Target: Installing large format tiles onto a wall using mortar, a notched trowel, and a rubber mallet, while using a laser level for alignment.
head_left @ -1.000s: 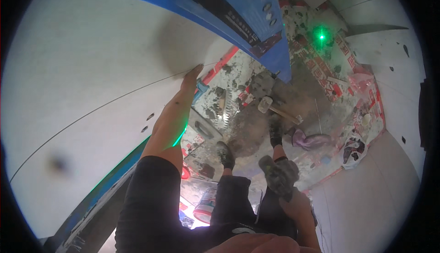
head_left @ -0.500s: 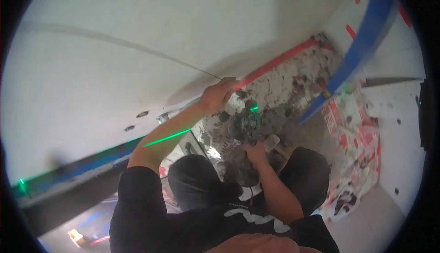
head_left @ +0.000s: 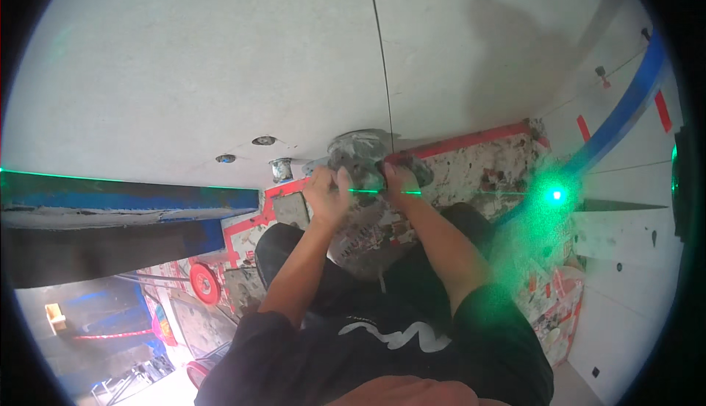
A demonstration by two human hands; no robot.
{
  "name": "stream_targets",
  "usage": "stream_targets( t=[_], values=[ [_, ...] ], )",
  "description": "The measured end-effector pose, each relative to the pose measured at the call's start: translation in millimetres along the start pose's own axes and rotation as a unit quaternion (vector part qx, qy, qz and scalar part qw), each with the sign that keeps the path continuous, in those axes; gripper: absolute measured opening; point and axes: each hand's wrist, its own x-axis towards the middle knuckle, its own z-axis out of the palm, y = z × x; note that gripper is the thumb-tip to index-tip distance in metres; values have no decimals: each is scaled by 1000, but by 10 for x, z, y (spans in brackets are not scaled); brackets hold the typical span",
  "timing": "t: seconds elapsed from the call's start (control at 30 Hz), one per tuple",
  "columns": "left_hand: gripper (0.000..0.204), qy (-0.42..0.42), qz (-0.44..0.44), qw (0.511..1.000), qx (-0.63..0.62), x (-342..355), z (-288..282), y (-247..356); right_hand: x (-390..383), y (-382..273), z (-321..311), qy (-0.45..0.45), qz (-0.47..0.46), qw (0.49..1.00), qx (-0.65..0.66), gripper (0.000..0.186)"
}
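Hands close together, the left hand (head_left: 329,194) and the right hand (head_left: 401,185), both bare, are up against a lumpy grey object (head_left: 358,162) low at the pale wall (head_left: 243,60). The object sits between and just beyond them, and dust blurs its shape too much for me to name its kind. One hand touches each side of it; from here I can't tell whether the fingers are clamped on it, since they are partly hidden.

A thin green line of light (head_left: 364,191) shows in the gap between the hands. Above them, a dark seam (head_left: 379,38) climbs the wall.

To the left of the left hand a short pipe stub (head_left: 282,171) pokes out, with an oval hole (head_left: 263,140) above it. Farther left is a blue-and-black ledge (head_left: 132,204), and below that a red disc (head_left: 205,283).

Red tape (head_left: 463,139) runs along the wall's foot, off to the right of the right hand. Well past it glares a green laser light (head_left: 557,195), near a curved blue band (head_left: 625,112). A black shirt (head_left: 309,362) fills the space below both hands.
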Motion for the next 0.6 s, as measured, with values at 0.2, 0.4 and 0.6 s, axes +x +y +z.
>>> stream_targets(
  t=[0.2,0.4,0.6],
  values=[
    [15,100,181,978,-17,143,206,-183,152,56,123,8,-40,996,81,40],
    [13,75,166,983,-26,60,278,-302,204,242,171,-7,-55,996,75,37],
    [11,50,153,986,-45,89,373,-286,244,333,154,-37,-49,997,50,34]
  ],
)
